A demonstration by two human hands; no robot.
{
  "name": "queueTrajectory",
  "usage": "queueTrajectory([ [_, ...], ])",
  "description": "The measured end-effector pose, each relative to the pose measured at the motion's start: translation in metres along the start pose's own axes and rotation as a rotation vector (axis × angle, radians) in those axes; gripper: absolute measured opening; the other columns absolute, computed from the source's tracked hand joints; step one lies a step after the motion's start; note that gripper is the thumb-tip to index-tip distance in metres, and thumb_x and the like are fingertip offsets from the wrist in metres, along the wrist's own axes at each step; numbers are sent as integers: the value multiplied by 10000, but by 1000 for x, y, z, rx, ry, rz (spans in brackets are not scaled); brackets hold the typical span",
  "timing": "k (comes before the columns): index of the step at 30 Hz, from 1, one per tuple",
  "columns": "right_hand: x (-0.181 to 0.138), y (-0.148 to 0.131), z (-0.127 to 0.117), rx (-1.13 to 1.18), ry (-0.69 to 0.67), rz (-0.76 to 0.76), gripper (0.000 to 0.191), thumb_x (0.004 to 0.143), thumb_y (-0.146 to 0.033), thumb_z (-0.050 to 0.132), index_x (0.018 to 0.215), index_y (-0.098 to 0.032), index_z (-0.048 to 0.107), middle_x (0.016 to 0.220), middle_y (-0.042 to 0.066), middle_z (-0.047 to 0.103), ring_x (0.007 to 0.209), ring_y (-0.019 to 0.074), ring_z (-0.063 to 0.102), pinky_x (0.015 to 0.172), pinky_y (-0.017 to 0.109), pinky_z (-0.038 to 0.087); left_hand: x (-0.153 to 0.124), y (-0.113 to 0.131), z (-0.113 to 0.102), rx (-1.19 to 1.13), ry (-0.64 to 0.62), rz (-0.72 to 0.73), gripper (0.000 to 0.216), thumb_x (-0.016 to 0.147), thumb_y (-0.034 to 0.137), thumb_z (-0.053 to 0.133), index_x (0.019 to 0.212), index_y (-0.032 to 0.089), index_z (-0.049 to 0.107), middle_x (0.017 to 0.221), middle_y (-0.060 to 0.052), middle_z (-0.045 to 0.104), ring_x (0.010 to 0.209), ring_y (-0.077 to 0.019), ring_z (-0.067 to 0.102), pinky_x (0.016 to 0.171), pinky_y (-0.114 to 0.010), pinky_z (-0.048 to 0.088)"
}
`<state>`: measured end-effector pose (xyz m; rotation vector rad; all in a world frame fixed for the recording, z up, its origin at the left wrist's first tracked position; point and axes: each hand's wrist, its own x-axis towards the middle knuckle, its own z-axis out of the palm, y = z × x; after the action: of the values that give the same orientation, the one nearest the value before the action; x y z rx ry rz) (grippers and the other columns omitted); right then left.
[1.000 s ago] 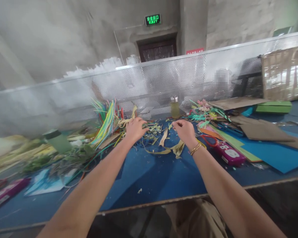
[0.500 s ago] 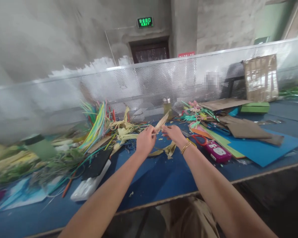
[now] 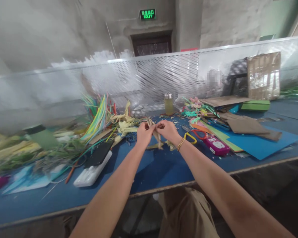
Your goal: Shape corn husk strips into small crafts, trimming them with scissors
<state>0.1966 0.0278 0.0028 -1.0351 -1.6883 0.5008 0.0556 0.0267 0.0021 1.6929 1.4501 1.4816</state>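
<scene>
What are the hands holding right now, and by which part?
A tan, husk-like strip. The left hand and right hand pinch it at the fingertips, partway along, with one end hanging below.

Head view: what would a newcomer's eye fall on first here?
The left hand and right hand meet over the blue table, pinching a pale, dry-looking strip between them. Left of them, a bunch of bright multicoloured strands fans upward. On the grey wall beyond, a green EXIT sign glows above a dark doorway.
</scene>
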Motion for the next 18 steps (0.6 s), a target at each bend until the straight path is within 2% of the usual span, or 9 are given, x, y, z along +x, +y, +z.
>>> queueTrajectory([
  [4,4,2,0,85,37,130,99,680,-247,635,731,-167,667,731,28,693,643,137,615,594,225,466,4,-14,-7,-300,-95,-73,251,683,313,667,868,181,561,773,-33,655,660,-167,615,650,-308,509],
  [7,5,4,2,279,12,220,143,701,-233,624,826,-168,653,738,22,678,596,123,594,556,235,480,4,-14,-7,-463,-29,-70,247,674,261,642,890,185,551,811,-26,650,690,-158,617,669,-305,515],
  [10,1,2,6,425,-104,229,312,682,-181,632,993,-182,601,757,0,657,581,117,588,530,236,485,2,-11,-4,-506,37,-37,174,705,227,577,872,192,543,840,-14,631,722,-144,601,681,-282,504],
  [12,-2,1,10,365,-190,177,318,659,-147,631,973,-182,593,724,-17,637,555,111,571,517,228,466,1,-10,-1,-452,80,-2,128,736,225,538,860,194,549,808,-5,607,713,-138,578,674,-269,486],
  [14,-5,0,13,219,-225,108,147,671,-147,595,816,-171,599,650,-25,604,516,102,536,507,221,433,0,-10,1,-356,113,46,102,783,255,506,846,191,555,775,-6,587,713,-142,559,676,-266,466],
  [15,-5,0,14,143,-221,83,45,688,-160,572,730,-168,584,608,-26,583,500,101,518,505,221,416,-1,-10,2,-299,117,78,119,806,289,502,836,188,558,770,-10,584,722,-148,554,682,-267,456],
  [18,-5,0,15,-15,-139,52,114,733,-203,520,627,-168,547,548,-21,550,498,104,494,517,225,382,-4,-10,2,-164,30,151,242,795,417,578,799,176,562,749,-20,585,720,-161,546,677,-274,439],
])
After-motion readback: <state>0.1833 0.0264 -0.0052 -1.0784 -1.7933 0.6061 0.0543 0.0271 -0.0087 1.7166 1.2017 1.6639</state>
